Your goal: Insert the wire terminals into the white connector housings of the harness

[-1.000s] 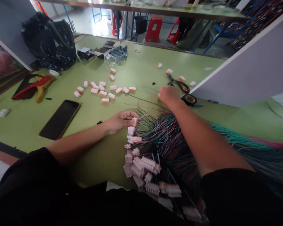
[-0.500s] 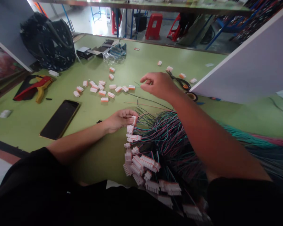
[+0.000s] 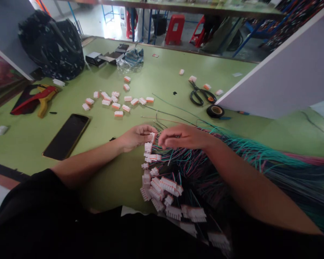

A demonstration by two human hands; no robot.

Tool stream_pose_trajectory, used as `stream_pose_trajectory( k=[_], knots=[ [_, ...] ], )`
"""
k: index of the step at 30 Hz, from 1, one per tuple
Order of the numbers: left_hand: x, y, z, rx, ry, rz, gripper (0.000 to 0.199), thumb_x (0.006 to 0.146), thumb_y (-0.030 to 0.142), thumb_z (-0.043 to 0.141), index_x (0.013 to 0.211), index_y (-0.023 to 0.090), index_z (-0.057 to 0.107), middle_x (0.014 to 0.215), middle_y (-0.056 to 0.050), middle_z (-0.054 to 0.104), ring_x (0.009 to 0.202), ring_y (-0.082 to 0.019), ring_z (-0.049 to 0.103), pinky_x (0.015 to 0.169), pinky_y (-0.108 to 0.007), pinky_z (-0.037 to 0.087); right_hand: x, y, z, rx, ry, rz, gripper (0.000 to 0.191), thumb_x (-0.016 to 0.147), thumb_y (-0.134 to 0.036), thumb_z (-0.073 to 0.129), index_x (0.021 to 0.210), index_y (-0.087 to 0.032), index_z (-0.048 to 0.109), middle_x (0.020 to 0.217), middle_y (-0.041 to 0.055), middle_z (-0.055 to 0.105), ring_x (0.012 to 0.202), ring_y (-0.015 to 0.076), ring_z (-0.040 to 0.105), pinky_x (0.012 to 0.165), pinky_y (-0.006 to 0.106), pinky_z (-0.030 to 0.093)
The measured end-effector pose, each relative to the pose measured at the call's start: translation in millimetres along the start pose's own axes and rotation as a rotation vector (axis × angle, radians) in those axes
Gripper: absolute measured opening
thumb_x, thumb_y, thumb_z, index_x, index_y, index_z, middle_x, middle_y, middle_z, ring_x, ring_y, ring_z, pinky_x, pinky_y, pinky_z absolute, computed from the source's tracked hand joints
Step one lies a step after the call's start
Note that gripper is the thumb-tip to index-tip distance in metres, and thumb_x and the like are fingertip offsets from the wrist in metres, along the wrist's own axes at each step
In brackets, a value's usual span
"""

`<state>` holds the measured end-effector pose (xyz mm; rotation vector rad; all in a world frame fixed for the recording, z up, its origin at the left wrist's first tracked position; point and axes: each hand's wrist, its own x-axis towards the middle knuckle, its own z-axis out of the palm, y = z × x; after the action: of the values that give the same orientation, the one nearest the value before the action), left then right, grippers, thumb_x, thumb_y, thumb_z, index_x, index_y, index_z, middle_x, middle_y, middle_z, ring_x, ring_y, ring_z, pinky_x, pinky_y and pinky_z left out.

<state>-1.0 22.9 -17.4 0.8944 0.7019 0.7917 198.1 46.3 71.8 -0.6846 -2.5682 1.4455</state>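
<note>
My left hand (image 3: pixel 136 136) rests on the green table (image 3: pixel 162 72) and pinches a white connector (image 3: pixel 152 137) at its fingertips. My right hand (image 3: pixel 185 136) sits just right of it, fingers closed on a thin green wire whose far end trails up the table. Below both hands lies a bundle of teal, pink and black wires (image 3: pixel 232 162). Several white connectors (image 3: pixel 162 187) are fitted on the bundle's ends near the table's front edge.
Loose white-and-orange connectors (image 3: pixel 116 100) are scattered at mid-table. A dark phone (image 3: pixel 66 136) lies at left, a red-yellow tool (image 3: pixel 35 100) and a black bag (image 3: pixel 52 45) farther left. Scissors (image 3: pixel 198 95) and a tape roll (image 3: pixel 215 111) lie beside a white panel (image 3: pixel 280 72).
My right hand has come back from the scissors area toward me, carrying a thin wire, and now meets the left hand at the connector. The left hand has stayed put.
</note>
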Motion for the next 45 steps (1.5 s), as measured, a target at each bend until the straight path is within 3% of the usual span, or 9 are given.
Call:
stream_pose_trajectory(
  k=[3,6,8,10,12,14,20,36,45],
  knots=[
    [-1,2,1.4,0.0,0.033,-0.022,0.03,0.06,0.018,0.079,0.083,0.014,0.061,0.067,0.003,0.065,0.059,-0.006,0.059,0.056,-0.018,0.043,-14,2,-16,0.111,-0.199,0.001,0.035,0.072,-0.05,0.064,0.089,-0.019,0.068,0.081,0.0021,0.068,0.069,0.0101,0.058,0.065,0.024,0.042],
    [-2,4,2.9,0.027,0.035,-0.01,0.026,0.063,0.017,0.077,0.082,0.013,0.06,0.066,0.003,0.065,0.058,-0.006,0.059,0.055,-0.017,0.042,-23,1,-32,0.145,-0.224,0.045,0.04,0.062,-0.058,0.068,0.076,-0.02,0.071,0.075,0.0028,0.067,0.068,0.011,0.058,0.065,0.026,0.043],
    [-3,4,3.5,0.033,0.028,0.001,0.023,0.065,0.017,0.076,0.082,0.012,0.061,0.066,0.002,0.065,0.059,-0.006,0.059,0.056,-0.017,0.043,-26,-2,-35,0.079,-0.117,0.029,0.04,0.064,-0.06,0.065,0.068,-0.02,0.069,0.07,0.0026,0.066,0.066,0.011,0.057,0.063,0.026,0.042],
    [-3,4,3.9,0.022,0.021,0.004,0.024,0.065,0.017,0.076,0.082,0.012,0.061,0.067,0.002,0.066,0.06,-0.006,0.059,0.057,-0.017,0.044,-24,-5,-29,-0.086,0.119,0.028,0.037,0.073,-0.056,0.058,0.068,-0.021,0.068,0.071,0.0023,0.066,0.067,0.0112,0.057,0.064,0.026,0.042],
    [-3,4,4.1,0.005,0.016,0.001,0.026,0.064,0.018,0.077,0.082,0.012,0.061,0.068,0.002,0.066,0.06,-0.006,0.06,0.057,-0.017,0.044,-18,-7,-15,-0.316,0.389,0.078,0.029,0.081,-0.044,0.052,0.074,-0.021,0.067,0.075,0.0024,0.066,0.071,0.0124,0.058,0.068,0.026,0.042],
    [-3,4,4.2,-0.009,0.015,-0.001,0.027,0.062,0.019,0.078,0.082,0.012,0.061,0.067,0.002,0.066,0.059,-0.006,0.059,0.057,-0.018,0.044,-13,-6,4,-0.502,0.512,0.101,0.022,0.083,-0.032,0.049,0.076,-0.02,0.066,0.078,0.0036,0.066,0.075,0.014,0.057,0.071,0.027,0.042],
    [-3,6,4.5,-0.01,0.024,-0.016,0.029,0.059,0.018,0.079,0.081,0.013,0.061,0.065,0.003,0.065,0.059,-0.006,0.058,0.057,-0.018,0.042,-8,12,37,-0.647,0.579,0.094,0.019,0.077,-0.02,0.044,0.071,-0.019,0.062,0.067,0.0027,0.06,0.063,0.0132,0.051,0.065,0.026,0.041],
    [-3,5,4.0,-0.015,0.015,-0.036,0.026,0.061,0.015,0.076,0.082,0.014,0.061,0.065,0.003,0.065,0.059,-0.007,0.059,0.058,-0.019,0.042,2,18,50,-0.653,0.713,0.285,0.016,0.073,-0.02,0.044,0.061,-0.019,0.056,0.061,0.0032,0.059,0.058,0.014,0.048,0.058,0.027,0.034],
    [-4,5,9.4,-0.001,0.066,0.019,0.024,0.059,0.013,0.077,0.077,0.013,0.061,0.062,0.004,0.066,0.057,-0.007,0.061,0.057,-0.019,0.045,7,19,52,-0.38,0.736,0.325,0.019,0.071,-0.024,0.045,0.059,-0.018,0.058,0.054,0.0002,0.056,0.053,0.0113,0.047,0.054,0.023,0.031]
  ],
)
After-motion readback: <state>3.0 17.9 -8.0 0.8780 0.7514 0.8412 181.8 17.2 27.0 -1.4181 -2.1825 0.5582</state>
